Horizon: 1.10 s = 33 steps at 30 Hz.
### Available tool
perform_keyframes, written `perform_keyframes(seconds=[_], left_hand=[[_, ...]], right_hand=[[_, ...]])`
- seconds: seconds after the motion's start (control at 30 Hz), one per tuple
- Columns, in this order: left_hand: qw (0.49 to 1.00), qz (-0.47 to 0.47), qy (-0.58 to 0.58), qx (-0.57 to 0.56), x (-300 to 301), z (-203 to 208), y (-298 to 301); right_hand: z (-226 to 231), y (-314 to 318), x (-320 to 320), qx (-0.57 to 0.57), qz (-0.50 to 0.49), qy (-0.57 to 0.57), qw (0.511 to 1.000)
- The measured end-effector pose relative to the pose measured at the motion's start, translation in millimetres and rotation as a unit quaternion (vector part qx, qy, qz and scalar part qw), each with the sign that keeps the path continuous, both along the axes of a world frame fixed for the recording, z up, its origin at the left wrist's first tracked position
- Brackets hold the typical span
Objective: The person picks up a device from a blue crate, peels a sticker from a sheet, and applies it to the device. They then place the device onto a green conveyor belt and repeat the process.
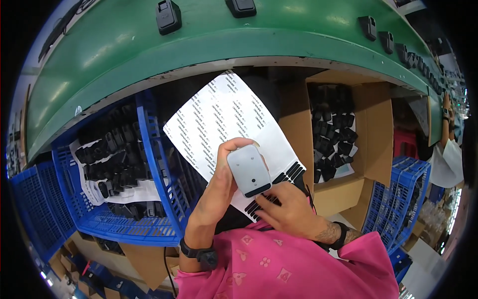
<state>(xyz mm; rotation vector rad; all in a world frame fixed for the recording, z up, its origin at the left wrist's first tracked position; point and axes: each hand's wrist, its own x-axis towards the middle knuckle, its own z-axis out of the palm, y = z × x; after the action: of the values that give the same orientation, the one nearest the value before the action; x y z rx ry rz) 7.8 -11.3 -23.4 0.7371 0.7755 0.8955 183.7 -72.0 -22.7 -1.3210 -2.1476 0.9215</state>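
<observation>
My left hand (218,184) is wrapped round a pale grey, rounded flat device (249,167), held up over a white sheet. Small marks and a dark round spot show on its face, and a black strip (258,190) lies across its lower end. My right hand (289,209) is beside that end, its fingers apart; one upper finger meets the device's lower right corner. Beneath both hands is the white printed sheet (219,112), tilted across my lap, with several black adhesive strips (291,172) along its near edge. The right fingertips partly cover some strips.
At left stands a blue plastic crate (167,194) holding black parts (117,139). An open cardboard box (373,119) of similar black parts is at right, beside another blue crate (398,199). Ahead runs a green conveyor belt (279,30) carrying black devices (168,17). Another person's arm (445,119) shows far right.
</observation>
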Motion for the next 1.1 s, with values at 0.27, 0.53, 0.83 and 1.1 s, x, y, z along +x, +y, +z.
perform_keyframes(seconds=[0.27, 0.53, 0.83, 1.1], left_hand=[[1.000, 0.002, 0.016, -0.002, 1, -1, 1], [0.999, 0.013, 0.016, -0.033, 2, -4, 1], [0.982, -0.106, 0.147, 0.051, 8, 32, -9], [0.966, -0.136, 0.206, 0.078, 9, 65, -4]], right_hand=[[-15, -12, -2, 0.084, 0.062, -0.036, 0.994], [-9, -8, -2, 0.002, 0.030, 0.048, 0.998], [75, 39, 23, -0.382, -0.177, 0.431, 0.798], [86, 60, 18, -0.393, -0.150, 0.436, 0.795]])
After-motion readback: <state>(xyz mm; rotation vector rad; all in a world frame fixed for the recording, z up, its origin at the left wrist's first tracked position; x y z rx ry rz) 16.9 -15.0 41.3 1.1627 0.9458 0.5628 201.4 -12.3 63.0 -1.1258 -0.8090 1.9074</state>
